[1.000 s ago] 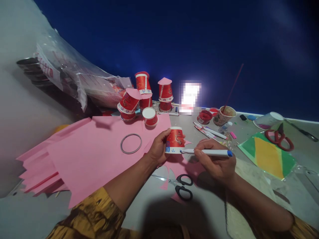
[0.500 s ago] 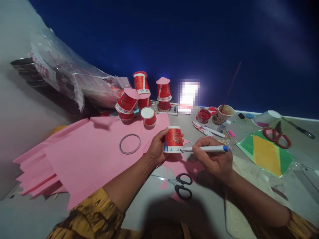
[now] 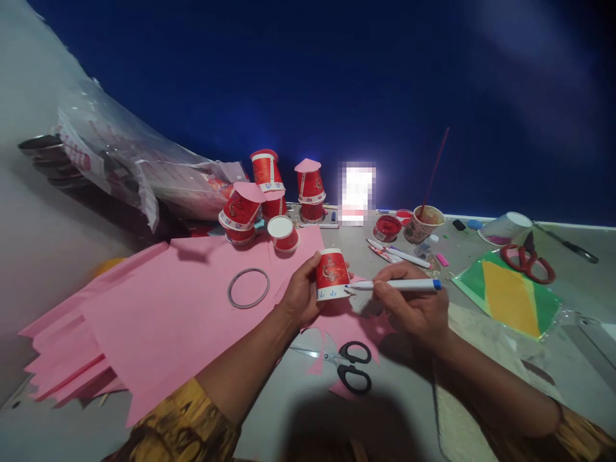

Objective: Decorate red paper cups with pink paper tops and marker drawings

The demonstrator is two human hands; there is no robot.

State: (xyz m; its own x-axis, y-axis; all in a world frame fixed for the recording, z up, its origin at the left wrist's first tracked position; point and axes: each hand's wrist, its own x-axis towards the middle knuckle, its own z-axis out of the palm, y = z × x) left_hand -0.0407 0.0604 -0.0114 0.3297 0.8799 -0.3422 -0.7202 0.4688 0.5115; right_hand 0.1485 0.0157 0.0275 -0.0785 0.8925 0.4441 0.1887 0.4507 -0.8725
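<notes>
While the left hand (image 3: 301, 296) grips the upturned red cup (image 3: 332, 274), the marker (image 3: 394, 285) pinched in the right hand's fingers (image 3: 385, 290) lies level, its tip touching the cup's rim just beyond them.

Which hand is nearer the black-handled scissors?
Left. The left hand, holding the red cup, sits just above the black-handled scissors; the right hand, holding the marker, is farther right.
</notes>
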